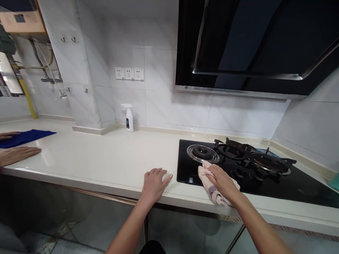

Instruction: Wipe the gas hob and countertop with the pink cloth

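My right hand [221, 178] presses a pale pink cloth [205, 169] onto the black glass hob [265, 187], just in front of its left burner ring [202, 152]. The fingers curl over the cloth and part of it trails back under my wrist. My left hand [155, 181] lies flat on the cream countertop [106, 158], fingers stretched out, just left of the hob's edge. It holds nothing.
Black pan supports [249, 151] sit piled over the right burner. A dark extractor hood [254, 46] hangs above. A white spray bottle [129, 118] stands by the tiled wall. At far left another person's hands [16, 153] rest by a blue cloth [25, 137].
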`<state>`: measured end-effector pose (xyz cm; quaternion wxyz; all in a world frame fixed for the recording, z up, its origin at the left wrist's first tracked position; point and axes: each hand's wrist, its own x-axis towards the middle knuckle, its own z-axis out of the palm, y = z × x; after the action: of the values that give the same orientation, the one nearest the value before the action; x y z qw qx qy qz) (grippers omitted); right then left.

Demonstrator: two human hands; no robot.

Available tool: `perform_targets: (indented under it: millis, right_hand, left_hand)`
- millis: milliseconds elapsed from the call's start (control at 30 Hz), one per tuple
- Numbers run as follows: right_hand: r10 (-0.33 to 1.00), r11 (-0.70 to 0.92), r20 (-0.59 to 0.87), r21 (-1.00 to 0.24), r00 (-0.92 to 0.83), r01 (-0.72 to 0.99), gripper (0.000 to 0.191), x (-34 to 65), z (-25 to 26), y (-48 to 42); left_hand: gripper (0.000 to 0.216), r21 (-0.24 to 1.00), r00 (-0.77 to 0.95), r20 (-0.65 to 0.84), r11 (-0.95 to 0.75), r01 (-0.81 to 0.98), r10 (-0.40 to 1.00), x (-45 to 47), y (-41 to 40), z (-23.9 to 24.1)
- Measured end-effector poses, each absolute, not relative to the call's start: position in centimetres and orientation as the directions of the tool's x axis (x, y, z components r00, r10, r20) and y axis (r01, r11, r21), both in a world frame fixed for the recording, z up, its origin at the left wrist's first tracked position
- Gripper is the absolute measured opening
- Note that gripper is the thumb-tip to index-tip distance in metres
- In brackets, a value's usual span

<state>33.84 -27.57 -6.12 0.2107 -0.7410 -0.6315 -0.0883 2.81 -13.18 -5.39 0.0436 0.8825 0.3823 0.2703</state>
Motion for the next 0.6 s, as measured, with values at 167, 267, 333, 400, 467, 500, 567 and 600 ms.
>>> perform_targets:
  millis: [167, 267, 333, 400, 467, 500, 567, 600]
  right_hand:
    - [0.853, -0.137, 0.463, -0.25, 0.242, 0.959, 0.039, 36.9, -8.1, -32.6]
    - [0.815, -0.225, 0.475, -0.268, 0.331, 0.937, 0.041, 39.8, -8.7, -35.2]
    - [0.8, -0.259, 0.477, -0.274, 0.365, 0.926, 0.041, 41.4, -8.8, -36.5]
    - [0.792, -0.281, 0.477, -0.268, 0.38, 0.922, 0.041, 42.1, -8.7, -37.3]
    - [0.784, -0.314, 0.482, -0.234, 0.39, 0.92, 0.041, 41.9, -8.5, -37.5]
    - [0.781, -0.33, 0.487, -0.208, 0.39, 0.921, 0.041, 41.4, -8.4, -37.5]
    - [0.779, -0.347, 0.502, -0.152, 0.375, 0.925, 0.04, 40.2, -8.3, -37.3]
    - [0.782, -0.346, 0.508, -0.13, 0.362, 0.929, 0.04, 39.6, -8.3, -37.3]
  left_hand:
    - [0.037, 0.262, 0.569, 0.444, -0.708, 0.656, 0.692, 2.8, -13.2, -5.4]
    - [0.036, 0.246, 0.577, 0.44, -0.711, 0.659, 0.688, 2.8, -13.1, -5.3]
    - [0.036, 0.24, 0.579, 0.44, -0.711, 0.661, 0.687, 2.8, -13.1, -5.3]
    - [0.036, 0.237, 0.581, 0.435, -0.71, 0.663, 0.688, 2.8, -13.2, -5.2]
    - [0.037, 0.236, 0.585, 0.43, -0.711, 0.663, 0.688, 2.8, -13.2, -5.1]
    - [0.037, 0.237, 0.586, 0.428, -0.711, 0.662, 0.688, 2.9, -13.2, -5.1]
    - [0.038, 0.241, 0.583, 0.423, -0.707, 0.665, 0.693, 2.9, -13.2, -5.1]
    - [0.038, 0.243, 0.582, 0.42, -0.704, 0.667, 0.696, 2.9, -13.2, -5.1]
